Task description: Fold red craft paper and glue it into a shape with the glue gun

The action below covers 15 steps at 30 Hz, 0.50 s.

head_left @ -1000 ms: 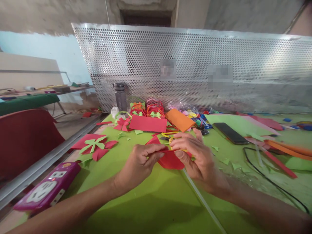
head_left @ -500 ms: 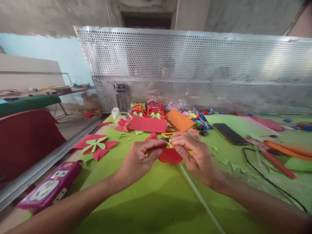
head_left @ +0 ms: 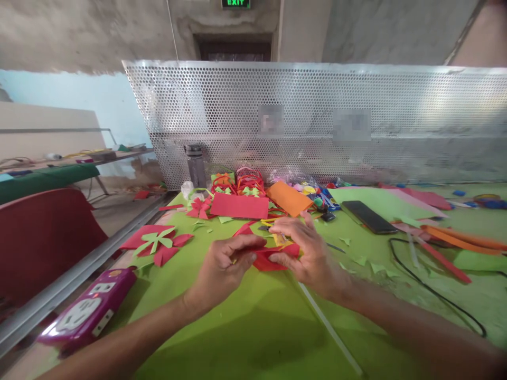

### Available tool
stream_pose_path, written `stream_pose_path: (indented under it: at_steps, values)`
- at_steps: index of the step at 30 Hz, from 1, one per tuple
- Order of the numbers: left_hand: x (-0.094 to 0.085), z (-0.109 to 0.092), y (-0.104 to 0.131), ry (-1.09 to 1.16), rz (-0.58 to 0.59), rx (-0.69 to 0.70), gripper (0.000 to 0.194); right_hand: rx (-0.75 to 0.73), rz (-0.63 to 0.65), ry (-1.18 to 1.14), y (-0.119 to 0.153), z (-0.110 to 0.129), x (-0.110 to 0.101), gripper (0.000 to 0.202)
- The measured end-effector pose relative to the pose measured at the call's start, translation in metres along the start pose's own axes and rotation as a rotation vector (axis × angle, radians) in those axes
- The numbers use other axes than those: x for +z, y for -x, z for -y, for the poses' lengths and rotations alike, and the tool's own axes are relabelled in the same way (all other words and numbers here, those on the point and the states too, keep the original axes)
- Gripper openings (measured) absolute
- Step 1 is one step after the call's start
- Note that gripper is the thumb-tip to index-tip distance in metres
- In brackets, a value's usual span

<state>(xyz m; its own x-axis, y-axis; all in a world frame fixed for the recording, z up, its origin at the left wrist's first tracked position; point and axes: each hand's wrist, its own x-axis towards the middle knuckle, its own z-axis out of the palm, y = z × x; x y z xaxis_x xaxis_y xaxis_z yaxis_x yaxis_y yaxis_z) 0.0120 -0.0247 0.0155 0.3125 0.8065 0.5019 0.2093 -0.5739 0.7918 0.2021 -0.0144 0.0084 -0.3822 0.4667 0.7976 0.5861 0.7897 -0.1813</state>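
Observation:
Between my hands is a folded piece of red paper (head_left: 270,260), raised a little over the green table top (head_left: 237,322). My left hand (head_left: 225,266) pinches its left end between thumb and fingers. At the other end, my right hand (head_left: 311,256) has its thumb on the near face and its fingers bent over the far side. Yellow pieces and a dark tool lie just behind the paper, partly hidden by my right fingers. A translucent white stick (head_left: 328,327) runs from below the paper toward the near edge.
A purple power strip (head_left: 89,311) lies at left, near cut paper flowers (head_left: 156,241). Behind are a red paper rectangle (head_left: 239,206), an orange sheet (head_left: 289,198) and a bottle (head_left: 195,166). A phone (head_left: 369,216) and black cable (head_left: 431,293) lie right. A perforated metal panel (head_left: 237,95) closes the back.
My right fingers have lifted and spread from the paper's top edge, showing more of its right end. The view has tilted up slightly. My left hand keeps its pinch.

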Motion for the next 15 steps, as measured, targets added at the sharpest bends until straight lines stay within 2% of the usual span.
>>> stream_pose_path:
  at_steps: [4,10,15]
  values:
    - [-0.002,0.004,0.004,-0.009,0.000,-0.005,0.026,0.000,0.040,0.053,0.002,0.003,0.003,0.038]
    - [-0.004,0.003,0.010,-0.063,0.036,0.002,0.030,0.050,0.083,0.058,0.007,0.003,0.009,0.030]
    - [-0.003,0.001,0.013,-0.228,-0.095,0.090,0.021,0.048,0.096,0.013,0.008,0.007,0.009,0.030]
